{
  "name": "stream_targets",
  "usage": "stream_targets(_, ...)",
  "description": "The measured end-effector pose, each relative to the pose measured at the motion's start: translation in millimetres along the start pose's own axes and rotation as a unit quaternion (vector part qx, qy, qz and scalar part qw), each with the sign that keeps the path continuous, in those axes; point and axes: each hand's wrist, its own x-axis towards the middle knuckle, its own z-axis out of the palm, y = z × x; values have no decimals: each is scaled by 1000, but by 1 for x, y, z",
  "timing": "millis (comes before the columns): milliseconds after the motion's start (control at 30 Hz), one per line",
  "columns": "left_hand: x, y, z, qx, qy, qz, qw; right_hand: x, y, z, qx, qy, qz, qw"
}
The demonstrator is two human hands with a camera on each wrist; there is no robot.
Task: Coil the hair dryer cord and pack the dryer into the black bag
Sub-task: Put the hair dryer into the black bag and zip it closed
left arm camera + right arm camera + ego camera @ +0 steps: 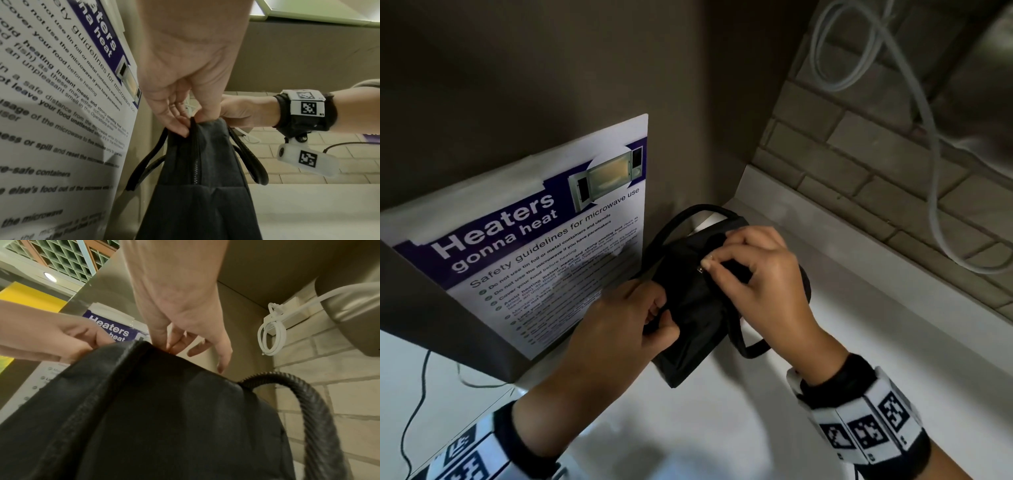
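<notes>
The right hand [753, 274] pinches a small metal zipper pull at the top of the black bag [695, 308], thumb and forefinger pressed together. The left hand [626, 318] grips the bag's near end, fingers curled into the fabric. The bag stands between both hands on the white tabletop [825, 308]; its handles [248, 155] hang loose. Just left of the left hand hangs a microwave safety poster [544, 246].
</notes>
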Motion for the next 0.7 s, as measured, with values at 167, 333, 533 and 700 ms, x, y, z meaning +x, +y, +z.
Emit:
stream_targets(167,-1,1,3,14,4,-16,1000,-30,-35,18,-42,-57,-75,995)
stream_targets(333,-7,4,7,1,44,-1,999,-34,-31,13,-37,-21,-10,999)
stream_targets(533,-7,12,0,48,23,12,998,-42,-48,17,-201,-59,67,975)
stream_targets(700,-8,16,-1,91,55,35,994,-45,-59,12,-300,-44,22,953)
